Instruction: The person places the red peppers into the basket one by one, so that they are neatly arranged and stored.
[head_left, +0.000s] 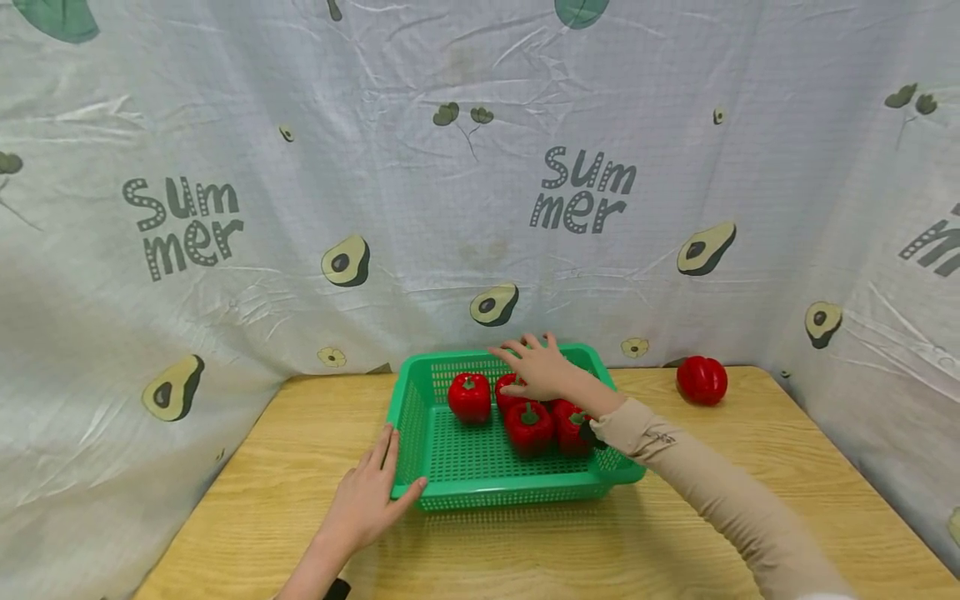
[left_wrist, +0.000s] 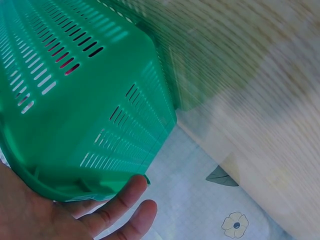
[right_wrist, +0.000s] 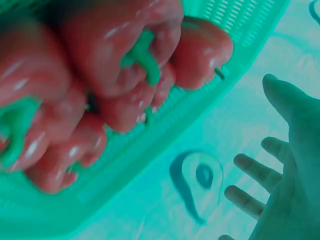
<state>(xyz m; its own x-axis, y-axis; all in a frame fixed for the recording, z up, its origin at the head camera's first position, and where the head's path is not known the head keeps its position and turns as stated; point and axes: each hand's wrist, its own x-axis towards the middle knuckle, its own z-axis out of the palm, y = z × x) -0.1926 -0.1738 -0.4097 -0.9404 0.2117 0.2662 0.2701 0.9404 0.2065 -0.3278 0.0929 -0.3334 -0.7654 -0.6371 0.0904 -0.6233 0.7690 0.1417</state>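
Observation:
A green plastic basket (head_left: 517, 482) with slotted walls stands on the table and holds several red bell peppers (head_left: 529, 429) with green stems. At its front left corner is my left hand (head_left: 367, 498), its fingers along the left rim and the thumb by the front rim. From below, the left wrist view shows those fingers (left_wrist: 107, 215) against the basket's rim (left_wrist: 55, 192). Over the basket's back right part my right hand (head_left: 542, 371) is spread out with nothing in it, partly covering the peppers beneath. The right wrist view shows this hand (right_wrist: 300, 155) apart from the peppers (right_wrist: 125, 45).
Another red bell pepper (head_left: 702, 381) lies on the wooden table (head_left: 757, 467), right of the basket near the back edge. A pale cloth (head_left: 420, 208) printed with avocados and lettering hangs behind the table and along its sides.

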